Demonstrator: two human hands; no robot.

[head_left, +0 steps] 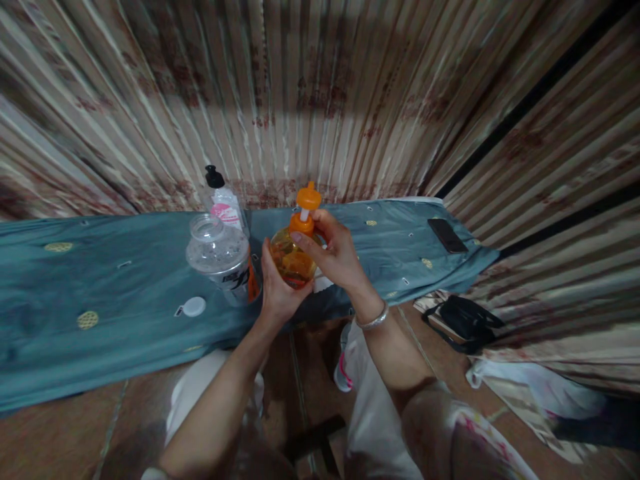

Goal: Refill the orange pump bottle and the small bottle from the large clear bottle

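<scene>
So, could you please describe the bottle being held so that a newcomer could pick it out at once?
Find the teal cloth spread below the striped curtain. At its front edge, the left hand cups a round amber-filled pump bottle, while the right hand grips its neck. Unlike the clear open jar and black-capped white bottle beside it, it has an orange pump.
</scene>
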